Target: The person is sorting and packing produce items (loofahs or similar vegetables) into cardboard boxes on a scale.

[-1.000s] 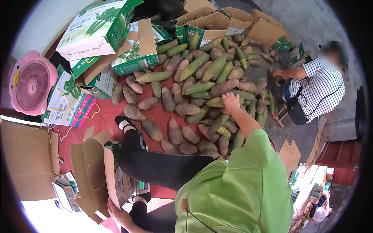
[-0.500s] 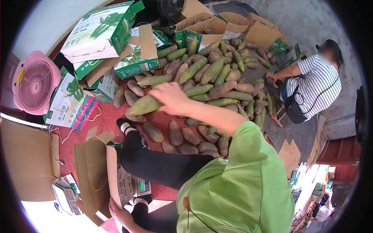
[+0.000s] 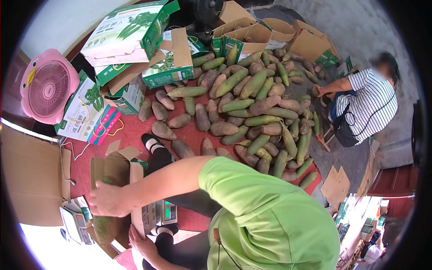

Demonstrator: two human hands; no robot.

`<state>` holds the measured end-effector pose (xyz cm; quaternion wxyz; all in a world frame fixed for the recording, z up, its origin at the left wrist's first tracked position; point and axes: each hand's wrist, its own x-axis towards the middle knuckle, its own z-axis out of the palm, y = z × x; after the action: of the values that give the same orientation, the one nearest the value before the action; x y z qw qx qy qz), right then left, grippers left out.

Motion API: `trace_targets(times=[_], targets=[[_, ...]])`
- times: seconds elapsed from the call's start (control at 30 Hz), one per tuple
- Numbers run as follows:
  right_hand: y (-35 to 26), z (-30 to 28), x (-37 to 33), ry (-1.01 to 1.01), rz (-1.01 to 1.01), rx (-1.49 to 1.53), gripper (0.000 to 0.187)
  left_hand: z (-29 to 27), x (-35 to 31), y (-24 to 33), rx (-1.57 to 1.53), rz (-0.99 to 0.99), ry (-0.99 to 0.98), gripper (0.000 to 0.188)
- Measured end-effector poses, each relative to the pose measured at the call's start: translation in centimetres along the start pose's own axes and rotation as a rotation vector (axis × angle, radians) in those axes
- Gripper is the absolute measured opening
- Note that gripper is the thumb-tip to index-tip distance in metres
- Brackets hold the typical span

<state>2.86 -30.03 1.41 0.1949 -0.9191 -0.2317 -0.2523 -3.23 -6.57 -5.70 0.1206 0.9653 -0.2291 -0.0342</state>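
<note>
My right hand (image 3: 110,200) reaches down into an open cardboard box (image 3: 137,180), its fingers wrapped round a long green radish (image 3: 104,229). Much of that radish is covered by the hand. At the box's near end my left hand (image 3: 143,246) grips the edge of its wall. The box stands by a digital scale (image 3: 168,210) with a lit green display, beside my feet; whether it rests on the scale is partly hidden. A big heap of radishes (image 3: 252,108), some green and some brownish with soil, spreads over the red floor covering.
Green and white cartons (image 3: 128,33) are stacked at the far left, near a pink fan (image 3: 49,86). Open cartons (image 3: 243,38) line the back. A person in a striped shirt (image 3: 366,105) works at the right. Another scale (image 3: 77,222) stands at left.
My right hand has carried the green radish from above the heap down and left into the cardboard box. My left hand stays at the box's edge.
</note>
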Motion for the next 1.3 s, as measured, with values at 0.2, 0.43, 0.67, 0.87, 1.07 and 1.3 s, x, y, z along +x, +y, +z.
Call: trace_targets(times=[0.2, 0.43, 0.67, 0.87, 1.07, 1.3], targets=[[-2.5, 8.4, 1.8, -0.404, -0.043, -0.041, 0.029, -0.2, -0.3, 0.0, 0.027, 0.002, 0.007, 0.056], [-3.6, 13.8, 1.5, -0.581, 0.036, -0.152, 0.029, -0.4, 0.0, 0.5, -0.046, 0.019, -0.015, 0.056], [-1.6, 7.0, -0.4, -0.255, 0.167, 0.259, 0.018, -0.1, -0.2, -0.3, -0.017, -0.007, -0.01, 0.055], [7.0, -1.3, -10.6, 0.184, 0.415, 0.338, 0.024, 0.0, -0.2, -0.4, 0.014, 0.026, 0.007, 0.053], [15.3, -6.5, -28.7, 0.159, 1.06, -0.236, 0.02, 0.1, -0.1, -0.1, 0.057, 0.02, 0.011, 0.049], [17.0, -13.2, -47.4, 0.076, 1.871, -0.617, 0.045, 0.0, 0.1, 0.0, 0.067, 0.037, 0.02, 0.048]])
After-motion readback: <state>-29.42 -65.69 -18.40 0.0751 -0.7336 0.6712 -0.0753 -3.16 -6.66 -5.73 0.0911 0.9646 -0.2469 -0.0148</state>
